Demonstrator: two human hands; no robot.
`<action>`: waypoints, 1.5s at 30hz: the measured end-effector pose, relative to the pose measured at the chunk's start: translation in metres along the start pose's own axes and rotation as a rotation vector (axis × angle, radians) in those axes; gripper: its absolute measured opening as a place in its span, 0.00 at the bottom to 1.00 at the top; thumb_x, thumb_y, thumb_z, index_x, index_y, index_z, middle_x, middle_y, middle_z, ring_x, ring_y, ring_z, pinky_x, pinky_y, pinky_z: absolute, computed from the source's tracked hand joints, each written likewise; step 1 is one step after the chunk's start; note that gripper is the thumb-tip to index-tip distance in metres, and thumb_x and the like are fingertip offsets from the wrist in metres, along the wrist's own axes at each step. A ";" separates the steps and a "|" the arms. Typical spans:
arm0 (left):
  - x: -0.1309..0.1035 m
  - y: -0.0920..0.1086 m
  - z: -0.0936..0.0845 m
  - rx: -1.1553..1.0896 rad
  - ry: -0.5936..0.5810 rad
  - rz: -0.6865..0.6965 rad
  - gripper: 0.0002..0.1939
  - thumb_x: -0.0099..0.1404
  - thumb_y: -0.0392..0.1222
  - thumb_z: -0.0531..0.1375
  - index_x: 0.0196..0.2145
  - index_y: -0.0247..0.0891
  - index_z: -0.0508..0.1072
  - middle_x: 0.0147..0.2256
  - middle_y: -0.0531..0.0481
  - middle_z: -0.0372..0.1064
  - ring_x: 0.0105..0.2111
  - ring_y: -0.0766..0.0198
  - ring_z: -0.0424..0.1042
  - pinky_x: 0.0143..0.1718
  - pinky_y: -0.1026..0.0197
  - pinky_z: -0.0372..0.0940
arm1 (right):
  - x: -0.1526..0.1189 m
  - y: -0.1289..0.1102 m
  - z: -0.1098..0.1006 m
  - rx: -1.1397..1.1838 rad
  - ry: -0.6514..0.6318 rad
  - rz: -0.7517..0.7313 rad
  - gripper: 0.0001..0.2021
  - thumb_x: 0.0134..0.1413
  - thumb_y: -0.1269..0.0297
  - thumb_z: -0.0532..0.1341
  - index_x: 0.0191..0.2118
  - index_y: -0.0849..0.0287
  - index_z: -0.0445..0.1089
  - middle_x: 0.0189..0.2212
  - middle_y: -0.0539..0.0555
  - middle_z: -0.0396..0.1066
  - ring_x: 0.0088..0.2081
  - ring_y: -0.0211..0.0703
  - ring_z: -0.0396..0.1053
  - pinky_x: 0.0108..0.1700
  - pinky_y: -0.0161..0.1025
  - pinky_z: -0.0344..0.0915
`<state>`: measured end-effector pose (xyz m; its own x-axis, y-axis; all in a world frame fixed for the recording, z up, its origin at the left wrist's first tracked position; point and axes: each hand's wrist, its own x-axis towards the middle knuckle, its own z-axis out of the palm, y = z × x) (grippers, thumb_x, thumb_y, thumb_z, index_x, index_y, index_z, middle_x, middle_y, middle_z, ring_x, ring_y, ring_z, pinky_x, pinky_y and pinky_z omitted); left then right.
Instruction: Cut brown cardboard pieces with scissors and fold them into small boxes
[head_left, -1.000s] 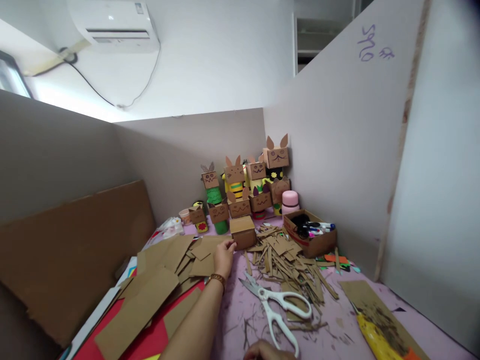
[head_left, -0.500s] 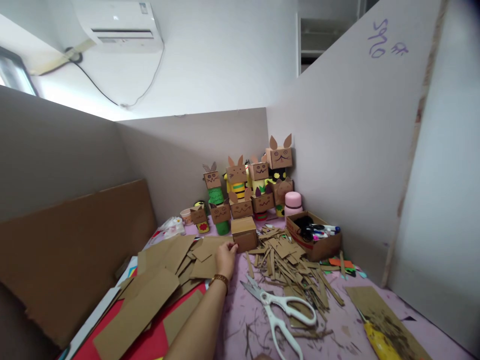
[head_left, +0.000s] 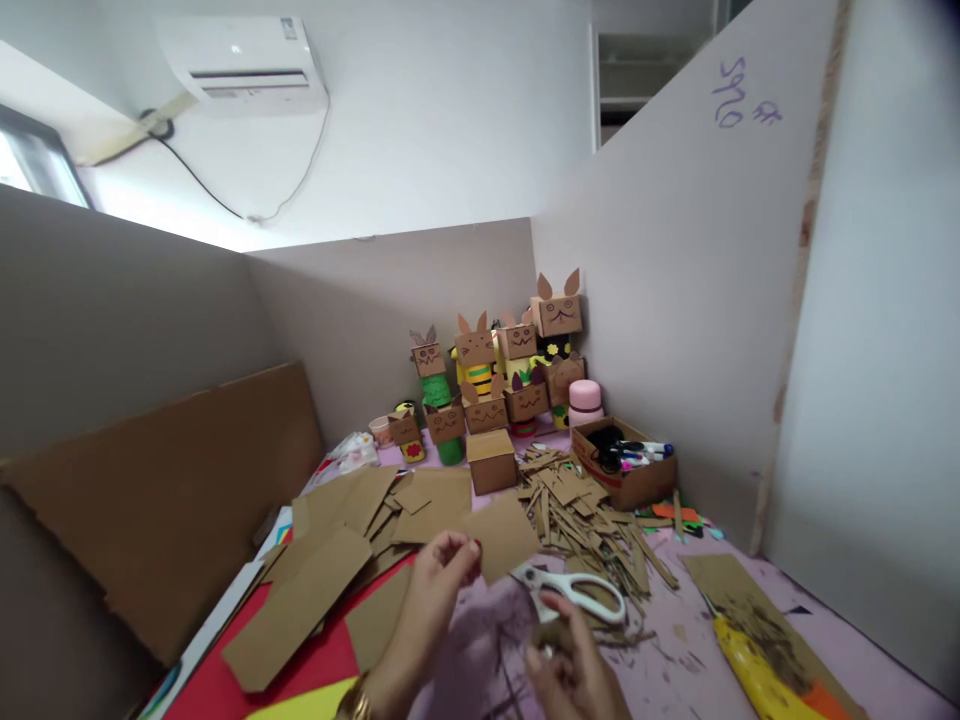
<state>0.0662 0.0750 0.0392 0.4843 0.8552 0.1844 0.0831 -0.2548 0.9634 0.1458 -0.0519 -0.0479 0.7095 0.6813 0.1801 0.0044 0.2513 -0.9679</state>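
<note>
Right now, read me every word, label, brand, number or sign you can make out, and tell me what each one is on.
I can't quote any text reliably.
Purple handwriting on the right-hand partition: digit-like strokes with a smaller mark beside them, too unclear to read.
Sticker on the air conditioner: too small.
Red marking on the pen box: too small.

Right hand (head_left: 581, 665) — blurred, wrist cut off by bottom edge | brownish item (head_left: 553, 636) in its fingers: blurred, unclear | scissors (head_left: 574, 592): blades, lower handle largely hidden | yellow sheet (head_left: 307, 704) — cropped at bottom
</note>
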 end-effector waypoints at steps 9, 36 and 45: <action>-0.084 -0.018 0.002 -0.254 -0.167 -0.166 0.11 0.48 0.45 0.65 0.27 0.37 0.70 0.24 0.52 0.70 0.24 0.64 0.68 0.27 0.63 0.63 | -0.001 -0.045 -0.012 0.221 -0.321 0.088 0.16 0.49 0.50 0.61 0.33 0.59 0.65 0.25 0.48 0.70 0.24 0.35 0.66 0.22 0.28 0.59; -0.077 -0.022 -0.048 -0.636 0.252 -0.308 0.10 0.47 0.39 0.67 0.30 0.37 0.74 0.27 0.55 0.76 0.27 0.66 0.74 0.28 0.68 0.68 | -0.013 -0.050 -0.019 -0.579 -0.808 -0.330 0.37 0.34 0.53 0.70 0.55 0.53 0.64 0.52 0.63 0.65 0.54 0.62 0.57 0.58 0.62 0.39; -0.077 -0.026 -0.047 -0.630 0.235 -0.324 0.10 0.49 0.39 0.67 0.31 0.37 0.74 0.26 0.55 0.75 0.25 0.68 0.72 0.24 0.70 0.66 | 0.025 -0.060 -0.043 0.409 0.050 0.064 0.21 0.55 0.45 0.51 0.50 0.48 0.64 0.41 0.47 0.75 0.42 0.46 0.71 0.41 0.43 0.68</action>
<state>-0.0137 0.0372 0.0088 0.3155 0.9356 -0.1587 -0.3588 0.2725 0.8927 0.1934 -0.0793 0.0070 0.7323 0.6731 0.1034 -0.3144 0.4688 -0.8254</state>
